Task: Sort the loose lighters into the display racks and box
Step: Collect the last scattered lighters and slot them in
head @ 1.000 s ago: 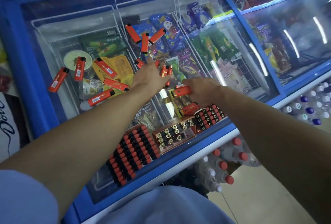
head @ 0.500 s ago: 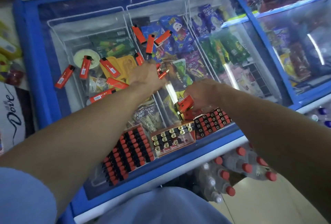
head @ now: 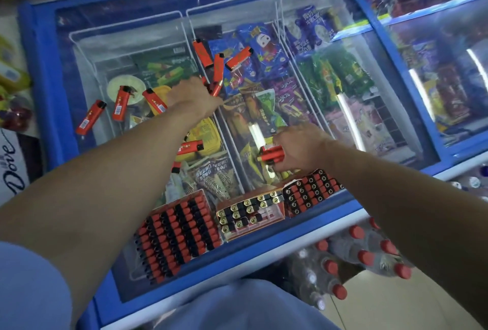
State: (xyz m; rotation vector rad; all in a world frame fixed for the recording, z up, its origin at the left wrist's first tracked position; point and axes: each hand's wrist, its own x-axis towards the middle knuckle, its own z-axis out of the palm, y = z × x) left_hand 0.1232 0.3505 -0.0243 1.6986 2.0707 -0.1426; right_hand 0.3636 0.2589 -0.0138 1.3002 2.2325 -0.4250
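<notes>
Loose red plastic lighters with black caps (head: 91, 118) lie scattered on the glass lid of a blue-framed chest freezer (head: 39, 71) packed with ice-cream wrappers. At the lid's near edge stands a large rack of upright red-and-black lighters (head: 177, 234). The person's left hand (head: 194, 98) reaches across the glass, its fingers curled around one red lighter (head: 217, 88) near three others lying farther back (head: 219, 61). Beside the large rack sits a red cardboard box of gold-topped lighters (head: 250, 213), partly filled. The right hand (head: 299, 149) grips a small bundle of red lighters (head: 272, 154) just above a second, smaller rack of red-and-black lighters (head: 311, 191). Red-capped clear plastic bottles (head: 364, 255) are stacked on the floor below.
</notes>
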